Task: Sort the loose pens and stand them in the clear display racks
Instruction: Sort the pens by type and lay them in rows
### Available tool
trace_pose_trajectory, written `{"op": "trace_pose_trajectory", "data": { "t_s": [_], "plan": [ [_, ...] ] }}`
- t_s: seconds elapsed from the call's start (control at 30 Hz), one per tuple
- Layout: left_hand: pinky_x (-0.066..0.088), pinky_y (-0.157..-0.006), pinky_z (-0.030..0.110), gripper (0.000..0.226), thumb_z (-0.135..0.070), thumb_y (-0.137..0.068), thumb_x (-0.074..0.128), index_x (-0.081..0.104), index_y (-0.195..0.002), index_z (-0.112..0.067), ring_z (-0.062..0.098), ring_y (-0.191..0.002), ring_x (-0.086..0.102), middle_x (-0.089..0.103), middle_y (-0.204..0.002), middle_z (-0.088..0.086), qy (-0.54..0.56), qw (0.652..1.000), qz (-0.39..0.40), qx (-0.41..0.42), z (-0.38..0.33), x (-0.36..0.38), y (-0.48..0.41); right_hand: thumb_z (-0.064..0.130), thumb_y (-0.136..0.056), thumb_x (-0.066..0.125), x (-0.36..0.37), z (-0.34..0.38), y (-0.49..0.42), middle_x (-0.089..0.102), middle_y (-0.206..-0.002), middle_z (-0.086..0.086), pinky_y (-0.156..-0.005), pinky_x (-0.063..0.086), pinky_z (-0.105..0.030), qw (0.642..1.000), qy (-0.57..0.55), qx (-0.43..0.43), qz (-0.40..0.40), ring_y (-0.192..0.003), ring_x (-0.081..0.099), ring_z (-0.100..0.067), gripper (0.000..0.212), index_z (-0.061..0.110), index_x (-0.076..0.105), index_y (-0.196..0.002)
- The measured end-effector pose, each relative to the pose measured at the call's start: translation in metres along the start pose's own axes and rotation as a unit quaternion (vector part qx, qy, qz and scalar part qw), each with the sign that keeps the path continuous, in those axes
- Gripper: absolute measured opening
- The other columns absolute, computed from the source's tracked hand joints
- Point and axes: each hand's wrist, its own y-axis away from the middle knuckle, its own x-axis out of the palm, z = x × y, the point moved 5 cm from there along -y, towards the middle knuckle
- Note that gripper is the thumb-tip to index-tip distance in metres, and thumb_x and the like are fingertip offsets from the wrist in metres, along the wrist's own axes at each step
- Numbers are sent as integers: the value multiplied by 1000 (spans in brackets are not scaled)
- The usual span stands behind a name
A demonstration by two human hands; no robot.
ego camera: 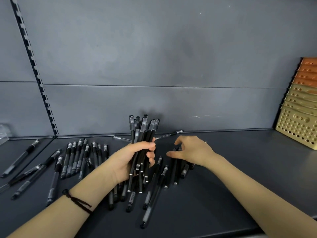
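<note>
Head view: gathering; left hand point(133, 159) grips pen bundle point(143, 133); right hand point(193, 152) curls over loose pens point(175, 169), grasp unclear; next, probably pinch 1.

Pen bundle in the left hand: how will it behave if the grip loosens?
The pen bundle is probably stiff and light: the left hand alone wraps it. Smooth barrels likely slide lengthwise; lower ends sit staggered. Loose ones may roll on the flat shelf.
</note>
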Motion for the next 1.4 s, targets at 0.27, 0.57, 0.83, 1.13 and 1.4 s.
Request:
{"op": "trace_pose_trajectory", "data": {
  "t_s": [0.27, 0.57, 0.83, 1.13, 1.4],
  "plan": [
    [50, -51, 22, 32, -7, -72, 73, 62, -101, -12, 10, -55, 50, 54, -72, -1, -9, 1000, 14, 2, 0, -1, 2, 32, -76, 80, 3, 12, -18, 63, -115, -6, -80, 53, -29, 994, -82, 54, 49, -96, 61, -20, 55, 7, 60, -120],
    [49, -50, 22, 25, -5, -71, 69, 63, -95, -11, 10, -55, 48, 51, -68, -1, -24, 1000, 10, -7, 0, 2, 5, 20, -77, 77, 6, 10, -16, 54, -75, 0, -44, 38, -19, 983, -146, 70, 90, -65, 50, -15, 39, 2, 64, -110],
    [53, -54, 22, 9, -15, -83, 66, 59, -79, -10, 12, -58, 54, 54, -69, 2, -43, 999, -6, -14, 2, -2, 4, 11, -84, 72, -13, 8, -11, 58, -76, 4, -40, 30, -14, 887, -455, 24, 76, -49, 40, -4, 28, 13, 63, -111],
    [55, -93, 41, 44, -11, -90, 58, 54, -130, 5, 34, -115, 63, 62, -127, 23, -58, 996, 61, -7, 9, 15, 6, 14, -76, 67, -29, 37, 6, 57, -67, 5, -45, 30, -15, 756, -642, -98, 84, -49, 43, -4, 20, 11, 68, -96],
    [57, -60, 28, 17, -12, -77, 74, 75, -91, -4, 19, -67, 67, 69, -80, 11, -119, 992, 12, 31, 5, 15, 7, 13, -91, 62, -35, 43, 6, 58, -79, -3, -47, 41, -21, 809, -573, -130, -8, -56, 50, -11, 20, 9, 65, -110]
  ]
}}
